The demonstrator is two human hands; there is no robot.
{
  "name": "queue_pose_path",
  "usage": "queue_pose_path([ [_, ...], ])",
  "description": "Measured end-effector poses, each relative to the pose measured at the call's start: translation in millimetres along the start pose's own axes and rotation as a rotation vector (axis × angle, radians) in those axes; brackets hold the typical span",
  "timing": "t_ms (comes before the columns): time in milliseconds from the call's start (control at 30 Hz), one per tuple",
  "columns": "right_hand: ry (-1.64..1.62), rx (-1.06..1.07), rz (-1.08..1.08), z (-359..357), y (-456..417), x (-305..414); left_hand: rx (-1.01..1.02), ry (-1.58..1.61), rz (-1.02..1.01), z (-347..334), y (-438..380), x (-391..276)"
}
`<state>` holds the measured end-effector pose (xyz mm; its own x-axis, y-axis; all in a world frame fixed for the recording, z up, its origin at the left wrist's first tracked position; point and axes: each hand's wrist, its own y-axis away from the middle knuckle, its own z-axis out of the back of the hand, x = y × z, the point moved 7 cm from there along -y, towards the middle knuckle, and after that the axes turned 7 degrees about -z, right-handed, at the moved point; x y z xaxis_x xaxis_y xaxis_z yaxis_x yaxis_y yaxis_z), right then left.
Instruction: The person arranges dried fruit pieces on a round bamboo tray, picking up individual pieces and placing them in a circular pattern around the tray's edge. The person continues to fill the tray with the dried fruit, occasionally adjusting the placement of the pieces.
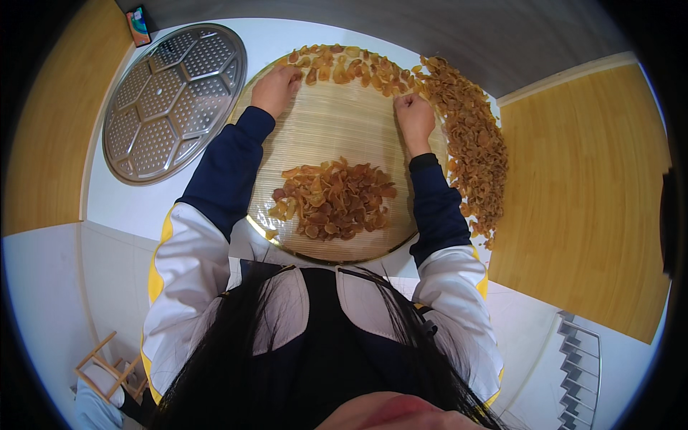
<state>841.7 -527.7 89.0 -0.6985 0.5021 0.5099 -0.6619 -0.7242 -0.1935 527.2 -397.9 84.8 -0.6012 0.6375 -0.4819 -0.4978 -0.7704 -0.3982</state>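
A round tray (pixel 344 126) with a bamboo-slat surface and a golden rim lies before me. Along its far edge runs a band of dried amber slices (pixel 339 72), spread roughly one layer deep. At the band's left end is my left hand (pixel 276 90), fingers curled down by the slices. My right hand (pixel 416 119) is closed loosely near the band's right end. Whether either hand pinches a slice is hidden. A loose heap of similar dried slices (pixel 338 201) sits on the near part of the tray, between my forearms.
A larger pile of dried slices (pixel 475 145) curves along the tray's right side. Left of the tray lies a round perforated metal steamer plate (pixel 169 102). A phone (pixel 138 27) leans in the far left corner. Wooden panels (pixel 575 199) flank the white tabletop (pixel 115 201); a grey wall stands behind.
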Motion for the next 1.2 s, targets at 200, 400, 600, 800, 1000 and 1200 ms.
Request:
queue_pose_path([
  [200, -0.118, 0.036, 0.036, 16.9, 14.0, -4.2, -0.05, 0.002, 0.049, 3.6, -2.5, -9.7],
  [400, -0.351, 0.434, 0.175, 26.7, 65.3, -0.2, 0.124, 0.167, -0.006, 11.7, 33.7, -38.2],
  [600, -0.338, 0.712, 0.538, 38.1, 137.1, 33.4, 0.494, 0.419, -0.338, -0.1, 98.8, -122.4],
  [800, -0.215, 0.667, 0.588, 36.9, 150.2, 29.9, 0.581, 0.404, -0.34, 3.5, 115.6, -138.8],
  [1000, -0.235, 0.648, 0.465, 41.6, 146.1, 14.8, 0.417, 0.355, -0.432, 7.7, 116.6, -144.4],
  [1200, -0.289, 0.64, 0.364, 50.1, 144.8, 13.1, 0.524, 0.272, -0.434, -7.5, 118.7, -161.3],
])
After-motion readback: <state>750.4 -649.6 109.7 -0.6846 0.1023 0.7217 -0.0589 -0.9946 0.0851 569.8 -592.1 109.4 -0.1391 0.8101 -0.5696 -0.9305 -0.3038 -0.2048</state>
